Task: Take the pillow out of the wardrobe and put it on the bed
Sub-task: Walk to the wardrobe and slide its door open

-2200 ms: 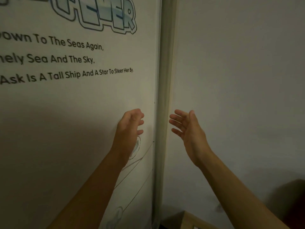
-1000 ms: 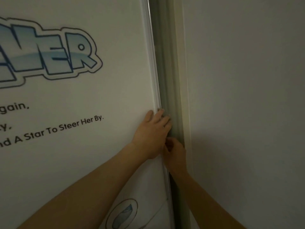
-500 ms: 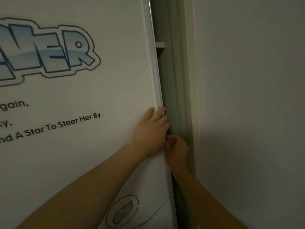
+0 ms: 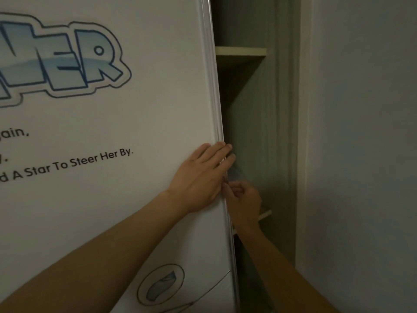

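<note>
Wardrobe door [image 4: 135, 177] edge gripped: left hand [image 4: 200, 177] fingers hooked over, right hand [image 4: 244, 201] fingers curled behind.

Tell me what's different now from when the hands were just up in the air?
Both hands went to the wardrobe door's edge. The left hand lies on the door's front with fingers hooked round the edge, and the right hand grips it lower down. The door has slid left, opening a dark gap where a shelf now shows. The wall stayed the same, and no pillow is visible yet.

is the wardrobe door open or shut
Partly open: a gap beside the sliding door shows a shelf; both hands grip its edge.
</note>
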Demonstrator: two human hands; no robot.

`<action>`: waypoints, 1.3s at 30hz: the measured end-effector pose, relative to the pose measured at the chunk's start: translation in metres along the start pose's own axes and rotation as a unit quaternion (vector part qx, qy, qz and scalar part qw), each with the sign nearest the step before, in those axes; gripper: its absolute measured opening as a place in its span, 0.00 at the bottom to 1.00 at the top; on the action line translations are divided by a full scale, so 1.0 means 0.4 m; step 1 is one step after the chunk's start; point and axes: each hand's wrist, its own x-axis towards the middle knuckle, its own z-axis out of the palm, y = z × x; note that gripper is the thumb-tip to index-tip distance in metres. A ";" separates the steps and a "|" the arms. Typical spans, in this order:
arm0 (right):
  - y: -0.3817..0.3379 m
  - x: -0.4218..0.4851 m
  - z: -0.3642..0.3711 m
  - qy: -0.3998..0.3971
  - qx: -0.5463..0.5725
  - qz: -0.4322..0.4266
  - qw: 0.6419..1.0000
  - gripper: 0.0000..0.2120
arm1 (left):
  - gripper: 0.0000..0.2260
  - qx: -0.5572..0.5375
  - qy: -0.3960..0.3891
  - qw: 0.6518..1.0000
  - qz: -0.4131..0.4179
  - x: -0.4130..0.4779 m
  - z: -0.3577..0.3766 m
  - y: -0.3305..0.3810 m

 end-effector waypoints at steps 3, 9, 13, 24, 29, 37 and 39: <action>-0.036 -0.038 0.034 -0.010 0.028 -0.025 0.999 0.03 | 0.24 -0.008 0.010 1.000 -0.006 -0.063 -0.023 -0.032; -0.078 -0.121 0.117 -0.028 0.034 -0.033 0.998 0.05 | 0.25 -0.019 0.007 0.999 -0.047 -0.197 -0.064 -0.090; -0.105 -0.172 0.160 -0.043 0.037 -0.045 0.997 0.04 | 0.27 -0.026 0.004 0.996 -0.081 -0.265 -0.092 -0.117; -0.176 -0.324 0.292 -0.131 0.104 -0.063 0.984 0.09 | 0.28 -0.076 0.050 0.979 -0.185 -0.456 -0.178 -0.195; -0.198 -0.390 0.350 -0.169 0.110 -0.079 0.976 0.06 | 0.26 -0.086 0.057 0.973 -0.207 -0.542 -0.204 -0.221; -0.242 -0.490 0.427 -0.227 0.139 -0.072 0.961 0.06 | 0.25 -0.057 0.054 0.970 -0.230 -0.663 -0.234 -0.263; -0.253 -0.518 0.449 -0.243 0.153 -0.060 0.956 0.05 | 0.24 -0.048 0.049 0.969 -0.238 -0.696 -0.246 -0.276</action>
